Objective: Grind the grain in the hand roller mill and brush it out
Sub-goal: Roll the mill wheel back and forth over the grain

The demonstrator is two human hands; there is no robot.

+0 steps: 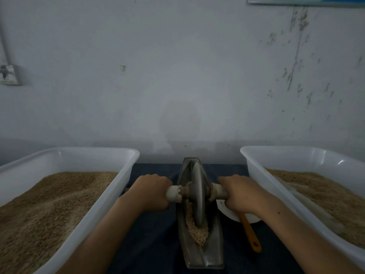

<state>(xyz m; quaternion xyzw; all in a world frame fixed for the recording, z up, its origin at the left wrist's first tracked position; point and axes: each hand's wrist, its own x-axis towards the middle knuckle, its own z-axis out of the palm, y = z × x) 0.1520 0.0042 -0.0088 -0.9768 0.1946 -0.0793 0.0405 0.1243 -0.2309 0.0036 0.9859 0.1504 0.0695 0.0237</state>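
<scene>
Left hand (152,191), right hand (240,192) grip one roller (198,196); two tubs (130,155).

A pale, bluish-white plastered wall (177,76) fills the far side of the scene under dim, even light. Dark scuffs and flaking marks (296,56) run down its right part. A small wall fitting (8,74) is mounted at far left, and the lower edge of a framed picture (306,1) shows at top right. A dark blue cloth (154,234) covers the table.
</scene>
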